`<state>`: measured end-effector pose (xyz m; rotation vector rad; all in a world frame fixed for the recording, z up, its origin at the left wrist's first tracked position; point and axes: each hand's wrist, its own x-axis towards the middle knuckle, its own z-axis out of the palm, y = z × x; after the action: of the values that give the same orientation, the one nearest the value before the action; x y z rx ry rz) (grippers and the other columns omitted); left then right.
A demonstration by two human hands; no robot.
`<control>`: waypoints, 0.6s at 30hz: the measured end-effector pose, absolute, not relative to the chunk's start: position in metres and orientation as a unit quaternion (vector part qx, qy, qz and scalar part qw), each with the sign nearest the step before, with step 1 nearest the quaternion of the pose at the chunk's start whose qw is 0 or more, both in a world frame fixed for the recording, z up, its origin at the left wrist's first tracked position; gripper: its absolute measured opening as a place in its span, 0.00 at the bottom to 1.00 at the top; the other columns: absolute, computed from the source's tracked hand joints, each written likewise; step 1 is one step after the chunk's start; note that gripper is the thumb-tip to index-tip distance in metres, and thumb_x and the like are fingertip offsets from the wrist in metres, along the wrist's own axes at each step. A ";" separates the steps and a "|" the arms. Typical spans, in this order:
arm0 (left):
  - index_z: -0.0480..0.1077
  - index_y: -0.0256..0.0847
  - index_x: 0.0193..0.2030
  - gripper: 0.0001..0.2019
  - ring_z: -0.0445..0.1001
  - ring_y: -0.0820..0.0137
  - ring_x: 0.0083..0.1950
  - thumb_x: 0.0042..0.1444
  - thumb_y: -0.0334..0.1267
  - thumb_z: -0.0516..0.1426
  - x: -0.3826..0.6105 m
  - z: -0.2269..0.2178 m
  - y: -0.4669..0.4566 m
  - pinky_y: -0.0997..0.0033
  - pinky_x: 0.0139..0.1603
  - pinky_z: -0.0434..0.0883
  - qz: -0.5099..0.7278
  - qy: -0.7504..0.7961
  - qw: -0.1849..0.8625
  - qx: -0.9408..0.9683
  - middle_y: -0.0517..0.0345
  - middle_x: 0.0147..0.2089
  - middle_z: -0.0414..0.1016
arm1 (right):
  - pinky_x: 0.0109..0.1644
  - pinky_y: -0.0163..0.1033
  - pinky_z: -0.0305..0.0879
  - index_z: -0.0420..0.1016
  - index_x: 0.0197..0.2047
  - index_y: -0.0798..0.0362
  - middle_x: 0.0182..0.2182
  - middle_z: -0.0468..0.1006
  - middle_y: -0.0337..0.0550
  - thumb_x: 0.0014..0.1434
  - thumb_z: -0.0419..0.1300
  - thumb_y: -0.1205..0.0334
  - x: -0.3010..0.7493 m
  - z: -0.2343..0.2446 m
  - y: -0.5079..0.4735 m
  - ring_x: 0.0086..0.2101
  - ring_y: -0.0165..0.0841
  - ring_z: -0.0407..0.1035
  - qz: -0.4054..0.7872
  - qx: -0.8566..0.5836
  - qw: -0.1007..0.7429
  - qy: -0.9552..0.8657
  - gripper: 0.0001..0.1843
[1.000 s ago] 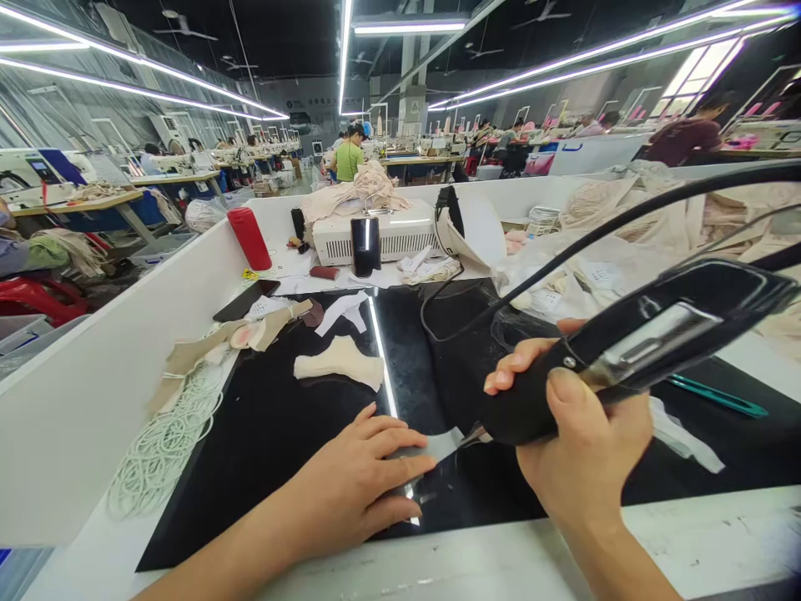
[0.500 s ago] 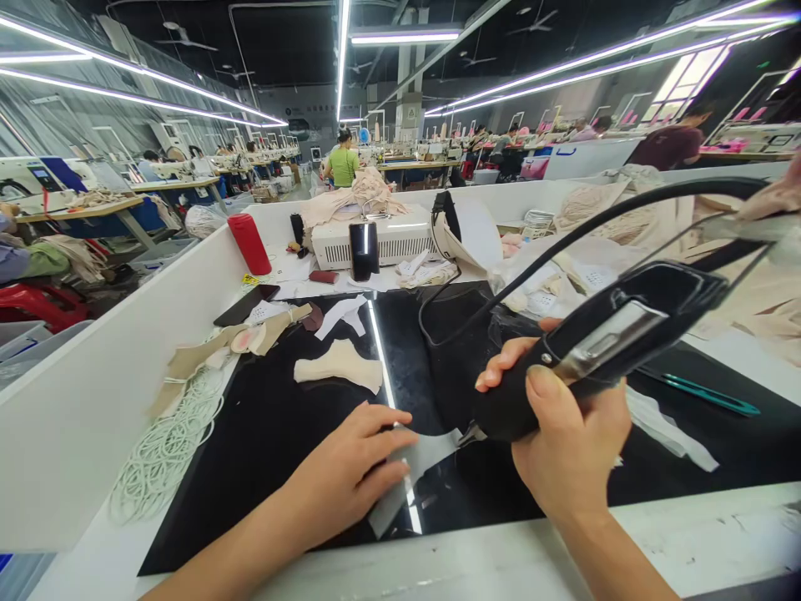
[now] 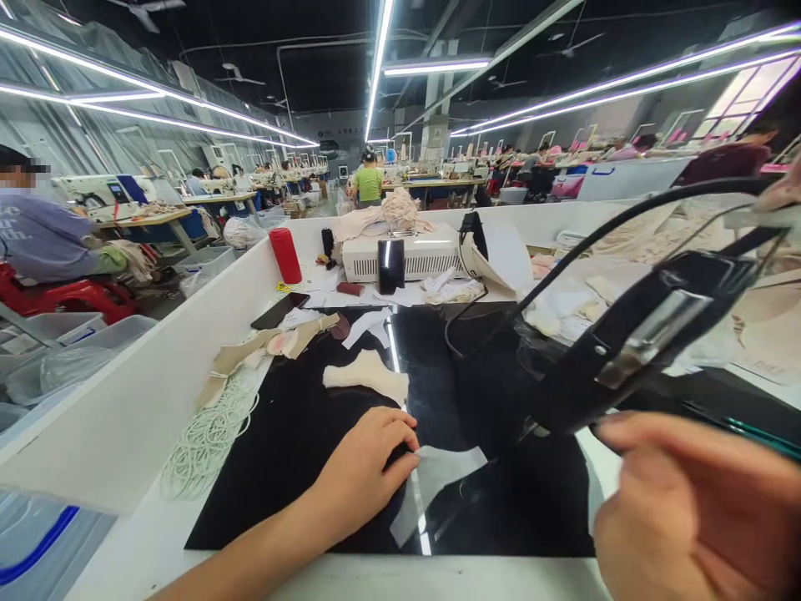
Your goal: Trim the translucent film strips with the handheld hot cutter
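My left hand (image 3: 369,459) rests on the black work mat (image 3: 300,467), thumb and forefinger closed on the left edge of a thin whitish cut piece (image 3: 438,476), which lies flat. In the lower right, my right hand (image 3: 682,509) is blurred, its forefinger stretched out and nothing seen in it. Above and left of it, a black handheld electric cutter (image 3: 632,342) with a metal tip hangs tilted on its cord, apart from the fingers. A cream padded piece (image 3: 366,377) lies beyond my left hand.
Light-green cord (image 3: 209,446) lies coiled at the left by a low white wall (image 3: 125,442). Behind the mat stand a phone (image 3: 391,265), a red cylinder (image 3: 286,255) and a white machine (image 3: 363,257). Green tweezers (image 3: 760,436) lie at right. A co-worker (image 3: 43,221) sits beyond the wall.
My right hand has let go of the cutter and moved right and down. The cutter hangs free, its tip off the whitish piece. My left fingers have curled from flat to a pinch.
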<state>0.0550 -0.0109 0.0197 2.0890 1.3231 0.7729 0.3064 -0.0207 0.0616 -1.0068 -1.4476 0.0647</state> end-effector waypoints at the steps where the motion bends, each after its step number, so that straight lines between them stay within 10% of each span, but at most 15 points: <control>1: 0.74 0.44 0.40 0.06 0.76 0.62 0.62 0.66 0.28 0.62 0.056 0.019 -0.011 0.60 0.65 0.72 0.300 0.488 0.283 0.770 0.57 0.59 0.80 | 0.46 0.48 0.80 0.77 0.55 0.38 0.42 0.82 0.41 0.75 0.58 0.59 0.304 0.057 -0.021 0.43 0.43 0.81 0.026 -0.421 0.587 -0.691 0.10; 6: 0.75 0.44 0.40 0.03 0.78 0.64 0.52 0.63 0.31 0.62 0.056 0.021 -0.007 0.64 0.58 0.70 0.358 0.485 0.375 0.704 0.59 0.50 0.83 | 0.52 0.44 0.82 0.74 0.62 0.43 0.52 0.86 0.45 0.76 0.57 0.56 0.285 0.023 -0.003 0.50 0.40 0.83 0.036 -0.365 0.414 -0.833 0.15; 18: 0.67 0.42 0.47 0.10 0.78 0.70 0.33 0.61 0.41 0.58 0.032 0.032 0.027 0.71 0.38 0.74 0.431 0.496 0.476 0.585 0.61 0.35 0.77 | 0.38 0.32 0.76 0.77 0.42 0.45 0.34 0.81 0.37 0.77 0.56 0.54 0.253 0.035 0.031 0.32 0.32 0.79 0.143 -0.362 0.403 -0.829 0.12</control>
<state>0.0321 0.0265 0.0321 1.4298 1.2130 1.0525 0.2528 0.0308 0.0354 -0.9137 -2.0932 0.3616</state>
